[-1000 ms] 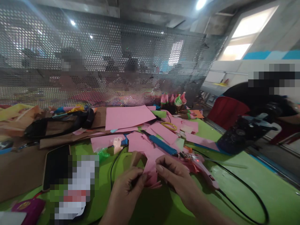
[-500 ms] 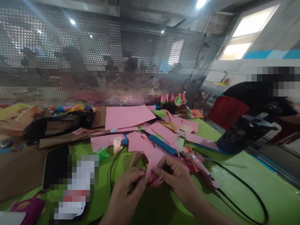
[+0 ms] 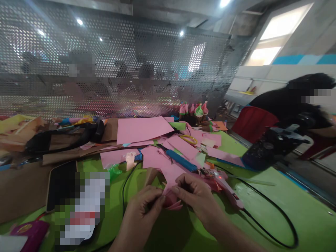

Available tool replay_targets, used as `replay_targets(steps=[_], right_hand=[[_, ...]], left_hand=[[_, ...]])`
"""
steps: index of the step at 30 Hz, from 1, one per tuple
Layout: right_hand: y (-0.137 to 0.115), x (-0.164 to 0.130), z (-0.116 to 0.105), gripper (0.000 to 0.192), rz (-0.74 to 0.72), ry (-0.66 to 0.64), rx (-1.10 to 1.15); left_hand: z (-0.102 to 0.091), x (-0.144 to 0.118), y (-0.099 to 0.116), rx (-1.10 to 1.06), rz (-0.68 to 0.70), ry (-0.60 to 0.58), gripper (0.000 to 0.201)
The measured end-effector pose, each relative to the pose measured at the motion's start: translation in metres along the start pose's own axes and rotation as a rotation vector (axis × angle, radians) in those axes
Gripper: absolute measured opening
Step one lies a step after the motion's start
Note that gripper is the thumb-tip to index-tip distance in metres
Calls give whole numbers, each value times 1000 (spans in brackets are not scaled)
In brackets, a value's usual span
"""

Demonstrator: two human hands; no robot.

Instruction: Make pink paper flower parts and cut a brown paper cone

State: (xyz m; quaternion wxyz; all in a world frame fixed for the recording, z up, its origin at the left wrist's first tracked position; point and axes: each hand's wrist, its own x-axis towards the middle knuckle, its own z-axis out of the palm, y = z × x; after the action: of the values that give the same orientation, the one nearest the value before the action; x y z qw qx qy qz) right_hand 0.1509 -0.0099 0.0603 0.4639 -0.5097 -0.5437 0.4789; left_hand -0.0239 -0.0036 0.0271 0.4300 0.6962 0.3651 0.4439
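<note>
Apparently both hands pinch one small pink paper piece at lower centre: left hand grasping its left edge, right hand its right.

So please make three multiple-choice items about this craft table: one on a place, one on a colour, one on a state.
1. Where does the blue-handled tool lie?
A. on the pink paper sheets beyond the hands
B. on the brown cardboard at the left
C. in the left hand

2. What colour is the table top?
A. white
B. green
C. blue

3. What are the two hands doing?
A. resting flat on the table
B. both pinching one pink paper piece
C. holding the glue gun

Answers:
1. A, the tool lies across the pink sheets behind the hands.
2. B, the bare surface around the black cable is green.
3. B, the left hand and right hand meet on the pink paper piece, fingers closed on it.
</note>
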Motion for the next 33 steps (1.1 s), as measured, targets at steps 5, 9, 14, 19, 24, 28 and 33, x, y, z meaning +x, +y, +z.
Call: replay_targets(steps=[5,9,14,19,24,28,33], right_hand=[[2,0,0,30,5,-15,10],[0,0,0,30,-14,-9,5],[0,0,0,32,2,4,-17],[-1,-1,1,31,6,-23,24],[-2,-2,1,33,40,-26,19],[-2,-1,1,33,43,-17,19],[-3,-1,1,31,19,-17,0]], left_hand=[[1,1,0,4,-17,-1,19],[1,1,0,2,-10,-1,20],[2,0,1,2,-12,-6,20],[2,-1,2,-7,-29,-2,19],[2,0,2,-23,-19,-12,17],[1,0,1,-28,-17,-17,18],[2,-1,0,-40,-27,-10,18]])
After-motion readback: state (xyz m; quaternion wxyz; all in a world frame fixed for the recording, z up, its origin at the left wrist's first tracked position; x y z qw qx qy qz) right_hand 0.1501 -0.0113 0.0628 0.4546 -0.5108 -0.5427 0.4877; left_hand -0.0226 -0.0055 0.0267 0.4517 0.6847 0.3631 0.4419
